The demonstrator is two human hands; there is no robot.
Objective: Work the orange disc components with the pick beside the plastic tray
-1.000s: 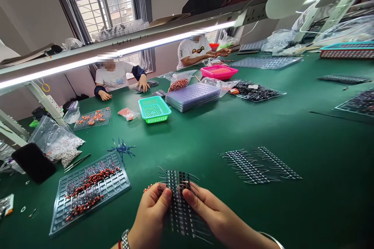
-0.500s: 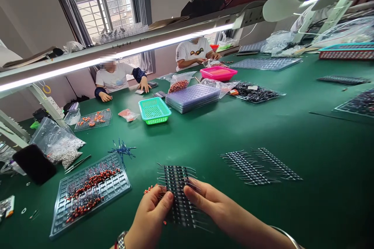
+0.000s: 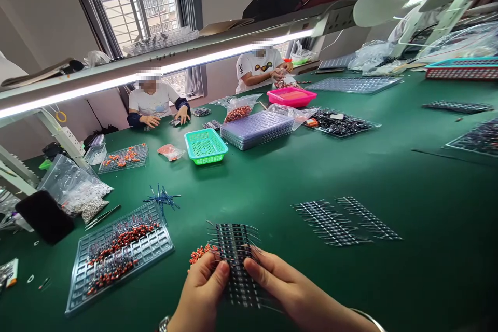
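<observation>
A black panel of small bead-like parts in rows (image 3: 235,241), with thin wire leads along both sides, is held upright above the table at the front. My left hand (image 3: 204,282) pinches its left edge between thumb and fingers. The right edge is gripped by my right hand (image 3: 274,275), thumb on the face and fingers partly hidden behind. Small orange ring-like beads (image 3: 199,253) lie just behind my left hand, which partly covers them. To the right, a wider strip (image 3: 330,223) and a narrower strip (image 3: 369,218) of similar parts lie flat on the green table.
Left of my hands is a clear tray (image 3: 157,241) of orange-tipped wired parts, with blue sticks (image 3: 163,198), tweezers (image 3: 101,218) and a phone (image 3: 44,217) around it. Farther back stand a green basket (image 3: 206,153) and stacked trays (image 3: 257,129). Two people work across the table.
My hands and the panel have shifted slightly; more orange beads show beside my left hand. Across the table, both people's hands have moved.
</observation>
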